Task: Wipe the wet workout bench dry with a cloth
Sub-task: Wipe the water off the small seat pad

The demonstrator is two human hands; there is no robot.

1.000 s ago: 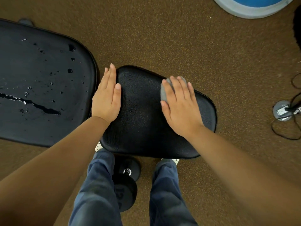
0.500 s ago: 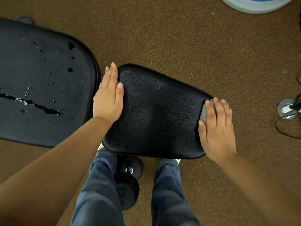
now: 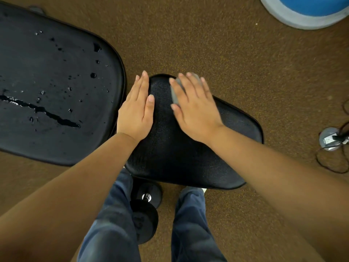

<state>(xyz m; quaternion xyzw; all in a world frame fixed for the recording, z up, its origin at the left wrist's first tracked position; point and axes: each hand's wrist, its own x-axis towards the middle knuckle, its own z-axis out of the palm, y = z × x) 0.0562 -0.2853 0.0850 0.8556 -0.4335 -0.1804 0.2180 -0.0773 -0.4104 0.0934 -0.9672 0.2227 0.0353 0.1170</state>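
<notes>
The black bench has two pads. The small seat pad lies in the middle of the view and the large back pad at the left carries a long streak of water and scattered drops. My left hand rests flat, fingers straight, on the seat pad's left edge. My right hand presses a grey cloth flat against the seat pad's far left part, close beside the left hand. Most of the cloth is hidden under the palm.
A black dumbbell lies on the brown carpet between my legs in blue trousers. A blue and white round object sits at the top right. A floor socket with a plug and black cable is at the right edge.
My right hand slid the cloth out to the seat pad's right edge, then swept it back left to the far left end. The left hand stayed in place.
</notes>
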